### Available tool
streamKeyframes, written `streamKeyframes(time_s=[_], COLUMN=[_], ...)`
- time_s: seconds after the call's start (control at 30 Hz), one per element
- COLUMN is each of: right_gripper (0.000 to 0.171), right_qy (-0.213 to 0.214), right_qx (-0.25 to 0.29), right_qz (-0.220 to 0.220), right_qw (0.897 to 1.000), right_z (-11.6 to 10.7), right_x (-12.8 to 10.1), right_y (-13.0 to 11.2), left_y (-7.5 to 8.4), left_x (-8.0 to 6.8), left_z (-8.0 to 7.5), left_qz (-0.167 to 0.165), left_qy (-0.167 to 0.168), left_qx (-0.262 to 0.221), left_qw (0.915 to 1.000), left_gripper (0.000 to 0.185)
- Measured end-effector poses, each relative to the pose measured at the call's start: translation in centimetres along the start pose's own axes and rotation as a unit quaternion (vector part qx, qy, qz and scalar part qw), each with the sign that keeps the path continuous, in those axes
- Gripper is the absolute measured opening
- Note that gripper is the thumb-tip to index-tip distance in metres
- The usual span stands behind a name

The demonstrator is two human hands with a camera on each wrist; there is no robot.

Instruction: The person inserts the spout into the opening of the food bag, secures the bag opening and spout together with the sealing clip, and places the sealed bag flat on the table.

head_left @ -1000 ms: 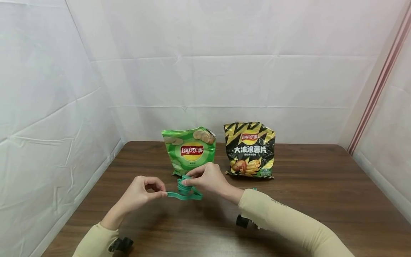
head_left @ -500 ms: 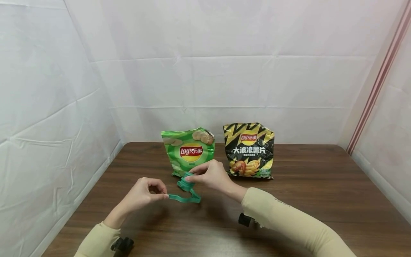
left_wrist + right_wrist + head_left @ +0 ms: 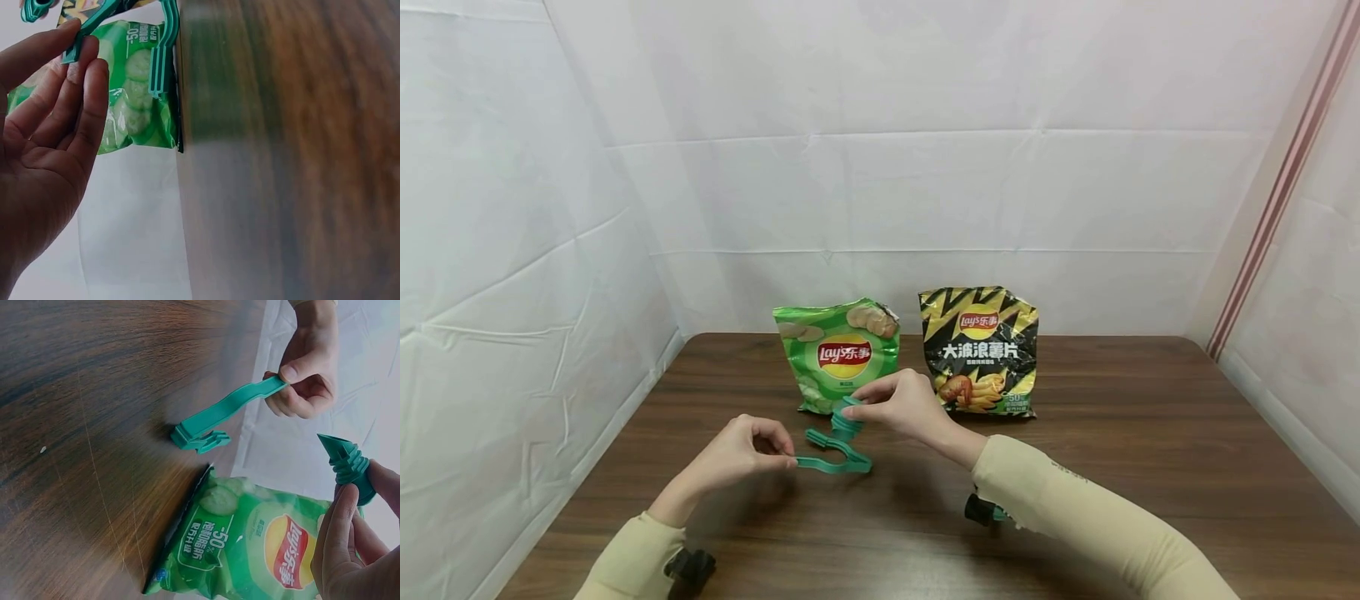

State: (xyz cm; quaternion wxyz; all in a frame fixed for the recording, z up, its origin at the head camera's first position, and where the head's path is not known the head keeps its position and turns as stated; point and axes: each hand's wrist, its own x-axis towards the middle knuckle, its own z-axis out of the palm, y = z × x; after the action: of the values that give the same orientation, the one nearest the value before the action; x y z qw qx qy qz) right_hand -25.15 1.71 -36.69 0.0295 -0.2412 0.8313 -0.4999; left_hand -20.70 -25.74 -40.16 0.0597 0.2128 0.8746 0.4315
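My left hand [image 3: 737, 450] pinches one end of a green hinged bag clip [image 3: 831, 467] between thumb and fingers. Its two arms are spread into a V, and the hinge end points to the right. Between the fingertips of my right hand [image 3: 910, 410] is a green threaded spout [image 3: 351, 467], its pointed end facing away from the fingers. A gap separates spout and clip in the right wrist view. Just behind both hands stands a green Lay's chip bag [image 3: 842, 362], its lower right partly covered by my right hand.
A black and yellow Lay's chip bag [image 3: 979, 354] stands to the right of the green one. A bit of something green [image 3: 999, 514] shows beneath the right sleeve. White sheeting [image 3: 925, 192] closes off the back and sides of the wooden table [image 3: 1112, 417].
My right hand has drawn the spout slightly right, away from the clip. The clip's arms now show spread apart, where the spout earlier overlapped them. My left hand keeps its pinch, barely moving.
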Motion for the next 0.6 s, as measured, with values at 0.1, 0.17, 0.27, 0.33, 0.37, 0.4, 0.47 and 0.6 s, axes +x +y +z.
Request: streamKeyframes(time_s=[0.1, 0.17, 0.27, 0.33, 0.37, 0.4, 0.47, 0.6], right_gripper=[0.024, 0.024, 0.024, 0.024, 0.024, 0.024, 0.025, 0.025], right_qy=[0.002, 0.005, 0.008, 0.010, 0.010, 0.010, 0.010, 0.008], right_qx=[-0.003, -0.005, -0.008, -0.007, -0.005, -0.005, -0.001, -0.001], right_qz=[-0.001, -0.002, 0.000, 0.002, 0.003, 0.004, 0.007, 0.010], right_qw=[1.000, 1.000, 1.000, 1.000, 1.000, 1.000, 1.000, 1.000], right_z=[-0.06, -0.12, -0.21, -0.30, -0.37, -0.42, -0.54, -0.71], right_x=[-0.02, -0.06, -0.09, -0.08, -0.08, -0.06, -0.04, 0.00], right_y=[0.18, 0.28, 0.49, 0.57, 0.60, 0.66, 0.70, 0.82], left_y=[-0.39, -0.51, -0.39, -0.52, -0.59, -0.66, -1.01, -1.07], left_x=[0.16, 0.19, 0.19, 0.25, 0.30, 0.35, 0.48, 0.63], left_z=[-0.05, -0.07, -0.03, -0.04, -0.06, -0.08, -0.18, -0.32], left_qz=[-0.001, -0.003, -0.009, -0.011, -0.013, -0.013, -0.011, -0.015], left_qy=[-0.007, -0.013, -0.023, -0.032, -0.035, -0.039, -0.048, -0.066], left_qx=[-0.005, -0.005, 0.006, 0.012, 0.014, 0.019, 0.020, 0.021], left_qw=[1.0000, 0.9999, 0.9997, 0.9994, 0.9992, 0.9990, 0.9986, 0.9975], left_gripper=[0.013, 0.012, 0.009, 0.009, 0.009, 0.009, 0.010, 0.011])
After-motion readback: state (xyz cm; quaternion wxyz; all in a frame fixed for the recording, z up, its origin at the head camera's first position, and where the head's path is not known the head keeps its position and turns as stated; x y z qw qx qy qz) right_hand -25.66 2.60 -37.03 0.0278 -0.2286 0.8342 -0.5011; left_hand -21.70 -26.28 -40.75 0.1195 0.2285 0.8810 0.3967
